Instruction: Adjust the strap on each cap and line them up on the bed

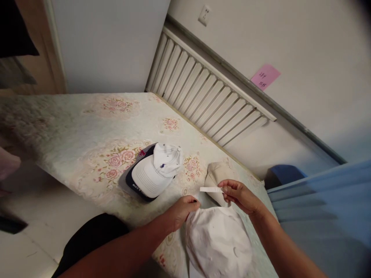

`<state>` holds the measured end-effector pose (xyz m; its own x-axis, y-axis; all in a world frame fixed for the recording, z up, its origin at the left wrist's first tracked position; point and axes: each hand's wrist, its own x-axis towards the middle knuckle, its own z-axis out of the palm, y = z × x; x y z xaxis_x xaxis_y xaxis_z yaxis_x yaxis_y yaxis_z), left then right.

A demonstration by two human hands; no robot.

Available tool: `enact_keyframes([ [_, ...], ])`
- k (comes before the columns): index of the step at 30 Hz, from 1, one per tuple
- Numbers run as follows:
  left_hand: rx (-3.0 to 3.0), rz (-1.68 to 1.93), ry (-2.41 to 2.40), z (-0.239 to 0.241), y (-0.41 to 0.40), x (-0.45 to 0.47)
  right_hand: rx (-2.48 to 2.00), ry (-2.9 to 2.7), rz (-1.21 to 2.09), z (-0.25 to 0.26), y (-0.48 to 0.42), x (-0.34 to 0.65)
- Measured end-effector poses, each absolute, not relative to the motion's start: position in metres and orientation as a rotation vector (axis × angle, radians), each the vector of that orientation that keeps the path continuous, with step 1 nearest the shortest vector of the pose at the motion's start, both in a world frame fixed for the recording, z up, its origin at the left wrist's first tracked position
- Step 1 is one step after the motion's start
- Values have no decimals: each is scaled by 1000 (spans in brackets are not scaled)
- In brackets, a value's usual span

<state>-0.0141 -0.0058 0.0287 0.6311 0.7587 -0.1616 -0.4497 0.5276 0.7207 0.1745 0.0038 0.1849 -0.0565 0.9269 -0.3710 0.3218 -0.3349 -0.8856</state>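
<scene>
A white cap lies crown-up at the near edge of a floral mattress. My left hand is closed in a pinch at the cap's back rim. My right hand pinches the end of the cap's white strap, pulled out level above the cap. Just beyond my right hand lies a beige cap. Farther left, a white cap with a small dark logo rests on top of a dark navy cap.
A white radiator runs along the wall behind the mattress, with a pink sticky note and a wall socket above it. A blue bin stands at the right by a blue cloth. Pale floor lies at left.
</scene>
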Motion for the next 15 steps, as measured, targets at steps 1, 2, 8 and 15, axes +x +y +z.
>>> enact_keyframes([
  [1,723,773,531,29,-5,-14,-1666,-1344,1406,185,4,174],
  [2,756,786,571,30,-5,-14,-1662,-1349,1401,185,4,174],
  [8,931,770,763,28,-5,-16,-1657,-1369,1370,184,6,174],
  [15,1147,669,892,32,-4,-22,-1660,-1398,1348,184,8,173],
])
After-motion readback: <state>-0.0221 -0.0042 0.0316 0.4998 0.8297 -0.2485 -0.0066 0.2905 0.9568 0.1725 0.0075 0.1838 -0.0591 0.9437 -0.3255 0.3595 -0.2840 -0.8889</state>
